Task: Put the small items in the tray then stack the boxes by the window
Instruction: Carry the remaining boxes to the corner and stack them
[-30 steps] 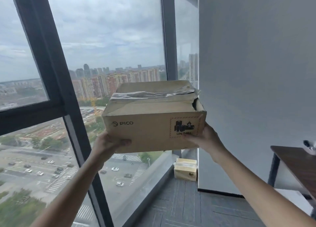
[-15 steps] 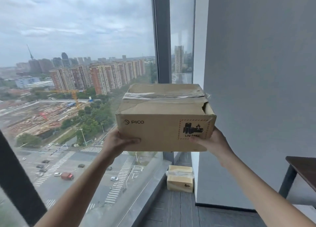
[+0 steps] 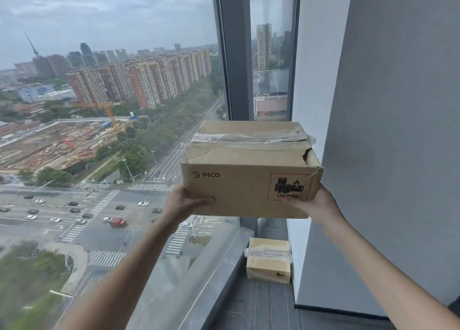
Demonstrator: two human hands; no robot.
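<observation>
I hold a brown cardboard box [image 3: 239, 180] in the air in front of me, printed "PICO" with a battery warning label; its taped top is torn at the right corner. My left hand [image 3: 185, 202] grips its lower left corner and my right hand [image 3: 316, 202] grips its lower right corner, thumbs on the front face. Below it, a smaller taped cardboard box [image 3: 270, 260] sits on the floor in the corner between the window and the wall.
A floor-to-ceiling window [image 3: 112, 130] fills the left, with a dark frame post [image 3: 235, 56] and a low grey sill [image 3: 216, 272]. A grey wall [image 3: 398, 130] stands close on the right. Dark carpet floor [image 3: 263, 309] runs toward the corner.
The view has swung left and down toward the corner. The held box has come lower and to the right, closer above the small floor box. The table at right has left view.
</observation>
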